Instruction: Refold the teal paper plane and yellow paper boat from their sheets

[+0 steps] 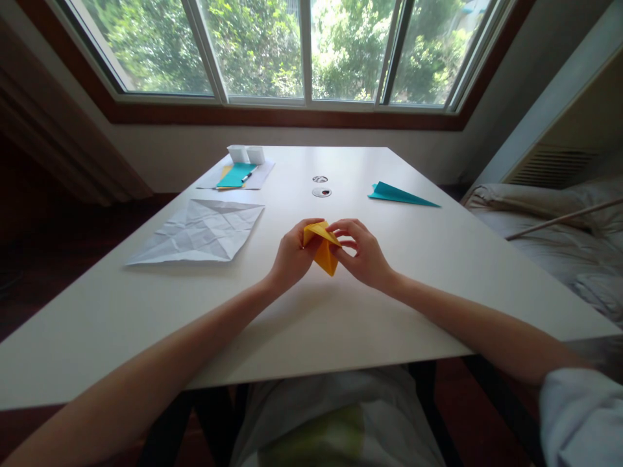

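Note:
A folded piece of yellow paper (323,251) is held just above the middle of the white table (146,318). My left hand (292,258) grips its left side, with thumb and fingers closed around the fold. My right hand (363,253) pinches its right edge near the top. Both hands touch the paper and meet over it. The paper's lower corner points down toward the tabletop.
A creased white sheet (199,231) lies flat to the left. A teal folded paper shape (400,194) rests at the right rear. Teal and yellow sheets with a pen (236,175) and two white cups (246,154) sit at the back. Two small round holes (320,186) mark the table's middle.

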A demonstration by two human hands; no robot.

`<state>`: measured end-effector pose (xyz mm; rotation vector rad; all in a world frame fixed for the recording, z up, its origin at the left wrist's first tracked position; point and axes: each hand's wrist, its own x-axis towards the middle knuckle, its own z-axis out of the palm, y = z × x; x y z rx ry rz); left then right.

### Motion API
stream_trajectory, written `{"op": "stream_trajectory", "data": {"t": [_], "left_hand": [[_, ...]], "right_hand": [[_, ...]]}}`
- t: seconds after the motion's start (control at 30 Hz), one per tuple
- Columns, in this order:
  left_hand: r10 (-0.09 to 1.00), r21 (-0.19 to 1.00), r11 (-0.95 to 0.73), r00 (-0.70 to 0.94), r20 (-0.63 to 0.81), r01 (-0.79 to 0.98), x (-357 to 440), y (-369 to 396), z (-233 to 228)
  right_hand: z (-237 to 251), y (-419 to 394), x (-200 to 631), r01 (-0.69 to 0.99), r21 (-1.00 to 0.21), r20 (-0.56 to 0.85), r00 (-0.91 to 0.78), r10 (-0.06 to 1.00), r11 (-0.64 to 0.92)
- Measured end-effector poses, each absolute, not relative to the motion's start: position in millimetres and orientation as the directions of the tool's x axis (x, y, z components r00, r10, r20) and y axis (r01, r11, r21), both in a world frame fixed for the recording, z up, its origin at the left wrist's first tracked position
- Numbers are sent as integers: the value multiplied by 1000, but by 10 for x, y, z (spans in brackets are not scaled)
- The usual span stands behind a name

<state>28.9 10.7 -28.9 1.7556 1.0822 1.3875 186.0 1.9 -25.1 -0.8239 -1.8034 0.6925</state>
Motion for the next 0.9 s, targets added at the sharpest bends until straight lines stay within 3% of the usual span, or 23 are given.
{"op": "stream_trajectory", "data": {"t": [0.13, 0.27, 0.4, 0.53, 0.9], "left_hand": [[944, 971, -238, 238, 229, 11, 219, 124, -214], [904, 1000, -25, 427, 15, 17, 84, 167, -169], [824, 998, 51, 563, -63, 37, -65, 256, -191], [765, 976, 212, 630, -134, -50, -121, 294, -196], [768, 884, 424, 596, -235, -199, -97, 296, -153]], "right_hand": [[-246, 114, 1910, 117, -883, 420, -237, 876, 455], [-264, 238, 2020, 18, -965, 242, -326, 914, 262], [-295, 355, 2158, -103, -995, 59, -494, 868, 9], [-291, 404, 2225, -207, -957, -36, -611, 791, -204], [-320, 434, 2227, -256, -928, -59, -618, 784, -271]]}}
